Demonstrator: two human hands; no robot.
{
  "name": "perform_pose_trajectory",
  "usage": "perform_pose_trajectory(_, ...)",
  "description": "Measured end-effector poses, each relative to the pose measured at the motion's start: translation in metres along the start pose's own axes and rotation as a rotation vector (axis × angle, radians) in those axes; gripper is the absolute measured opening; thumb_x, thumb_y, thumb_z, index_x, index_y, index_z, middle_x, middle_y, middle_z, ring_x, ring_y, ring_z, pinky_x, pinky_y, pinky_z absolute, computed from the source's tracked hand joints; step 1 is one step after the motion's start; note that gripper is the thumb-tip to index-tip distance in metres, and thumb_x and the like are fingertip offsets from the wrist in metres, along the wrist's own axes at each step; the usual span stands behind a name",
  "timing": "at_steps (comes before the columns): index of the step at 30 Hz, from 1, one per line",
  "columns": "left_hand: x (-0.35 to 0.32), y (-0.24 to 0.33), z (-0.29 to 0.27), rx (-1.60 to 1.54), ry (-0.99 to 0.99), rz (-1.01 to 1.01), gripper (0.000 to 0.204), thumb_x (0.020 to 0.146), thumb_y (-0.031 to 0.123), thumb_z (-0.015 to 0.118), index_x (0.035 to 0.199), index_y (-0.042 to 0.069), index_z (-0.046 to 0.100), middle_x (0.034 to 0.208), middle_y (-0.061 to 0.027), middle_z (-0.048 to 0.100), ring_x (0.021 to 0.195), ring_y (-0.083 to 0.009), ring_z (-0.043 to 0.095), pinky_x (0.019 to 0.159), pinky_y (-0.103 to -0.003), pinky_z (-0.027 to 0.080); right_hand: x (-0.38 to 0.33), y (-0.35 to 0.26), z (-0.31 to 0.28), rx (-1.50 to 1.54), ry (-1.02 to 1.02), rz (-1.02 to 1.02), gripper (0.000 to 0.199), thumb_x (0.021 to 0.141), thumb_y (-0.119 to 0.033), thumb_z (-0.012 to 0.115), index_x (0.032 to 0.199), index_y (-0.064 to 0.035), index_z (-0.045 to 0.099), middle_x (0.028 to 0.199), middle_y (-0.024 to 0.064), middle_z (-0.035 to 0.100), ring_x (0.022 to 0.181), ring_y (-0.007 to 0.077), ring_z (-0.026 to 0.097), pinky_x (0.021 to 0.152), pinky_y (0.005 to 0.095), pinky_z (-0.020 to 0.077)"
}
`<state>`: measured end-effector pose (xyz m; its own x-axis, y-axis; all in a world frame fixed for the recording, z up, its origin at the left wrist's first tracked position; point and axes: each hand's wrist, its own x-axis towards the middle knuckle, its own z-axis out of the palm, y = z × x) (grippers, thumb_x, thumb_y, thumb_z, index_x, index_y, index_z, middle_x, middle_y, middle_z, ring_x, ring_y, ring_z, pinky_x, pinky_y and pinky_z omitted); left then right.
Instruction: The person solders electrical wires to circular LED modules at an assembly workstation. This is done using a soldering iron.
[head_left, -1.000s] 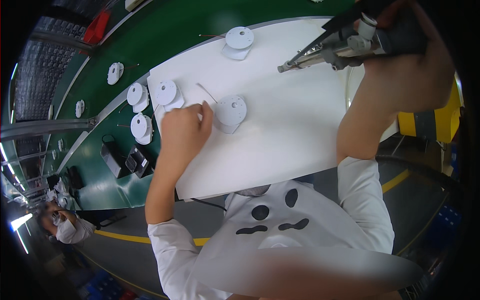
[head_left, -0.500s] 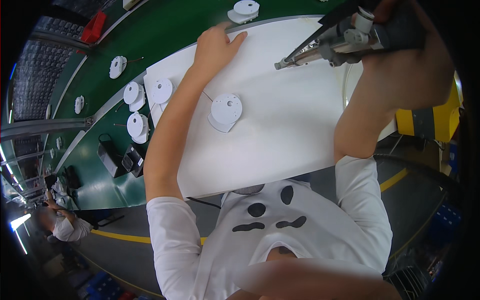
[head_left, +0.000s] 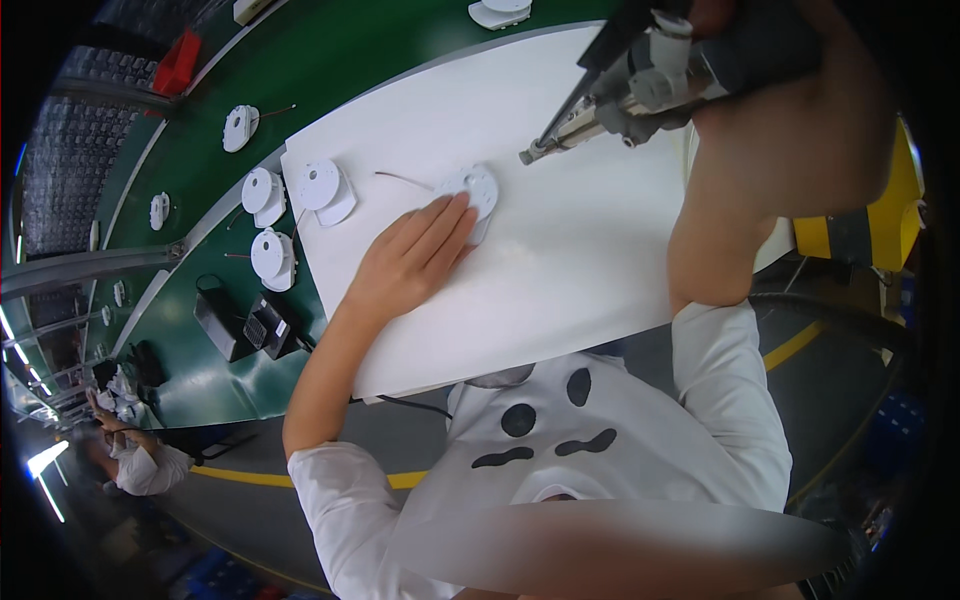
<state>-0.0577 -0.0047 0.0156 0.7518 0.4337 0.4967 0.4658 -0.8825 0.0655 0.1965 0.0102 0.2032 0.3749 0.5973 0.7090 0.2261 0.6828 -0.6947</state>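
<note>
My left hand (head_left: 415,255) lies over a white round housing (head_left: 478,184) on the white board (head_left: 540,280). Its fingers are together and cover the housing's lower left part; the thumb is hidden. From the housing a thin wire (head_left: 395,179) runs left. In my right hand (head_left: 800,140), a power screwdriver (head_left: 640,95) with a metal nose points down and left. The tip hangs right of the housing, apart from it. My right fingers are partly cut off by the top edge. Another white housing (head_left: 321,186) sits on the board's left edge.
Several like housings stand left of the board, among them one (head_left: 263,195) beside its edge, and on the green conveyor (head_left: 390,50). Black boxy devices (head_left: 268,325) lie at the left. A red bin (head_left: 177,62) stands far left, a yellow-black object (head_left: 860,235) at right. A person (head_left: 140,455) sits far left.
My left hand has come back from the conveyor edge onto the housing, which is shifted slightly up and right. The power screwdriver's tip has moved a little left and down.
</note>
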Motion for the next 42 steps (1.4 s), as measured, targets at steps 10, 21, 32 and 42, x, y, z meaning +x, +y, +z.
perform_pose_trajectory(10, 0.027, 0.004, 0.042, 0.084, 0.071, -0.088, 0.039, 0.09, 0.015, 0.074, 0.126, 0.001, 0.068, 0.129, -0.0201, 0.063, 0.113, -0.0302, 0.064, 0.087, -0.039, 0.057, -0.007, -0.013, 0.039, 0.07, -0.045, 0.097, 0.029, 0.089, -0.017, 0.059, 0.106, 0.006, 0.057, 0.056, 0.0085, 0.055, 0.046, 0.0172, 0.053, 0.05, 0.0287, 0.0492)
perform_pose_trajectory(21, 0.029, 0.001, 0.042, 0.116, 0.066, -0.087, 0.038, 0.09, 0.015, 0.073, 0.125, 0.001, 0.069, 0.129, -0.019, 0.063, 0.114, -0.0275, 0.063, 0.082, -0.034, 0.055, -0.01, 0.005, 0.047, 0.075, -0.106, 0.108, 0.028, 0.09, -0.019, 0.058, 0.101, 0.0066, 0.057, 0.057, 0.0083, 0.056, 0.045, 0.015, 0.052, 0.048, 0.0267, 0.0463)
perform_pose_trajectory(32, 0.028, 0.001, 0.043, 0.105, 0.092, -0.081, 0.036, 0.088, 0.015, 0.074, 0.122, 0.004, 0.071, 0.129, -0.0168, 0.064, 0.111, -0.0258, 0.064, 0.08, -0.034, 0.055, -0.007, 0.029, 0.037, 0.066, -0.256, -0.009, 0.024, 0.091, -0.021, 0.06, 0.087, 0.0023, 0.059, 0.062, 0.0068, 0.059, 0.045, 0.013, 0.051, 0.047, 0.0247, 0.0448)
perform_pose_trajectory(42, 0.031, -0.001, 0.039, -0.181, 0.075, 0.008, 0.038, 0.084, 0.007, 0.078, 0.122, 0.008, 0.072, 0.138, -0.0094, 0.064, 0.123, -0.0289, 0.065, 0.09, -0.038, 0.057, -0.015, 0.041, 0.019, -0.233, 0.139, -0.339, 0.019, 0.107, -0.004, 0.044, 0.111, 0.0068, 0.059, 0.082, 0.0151, 0.065, 0.058, 0.0124, 0.055, 0.055, 0.0222, 0.0459)
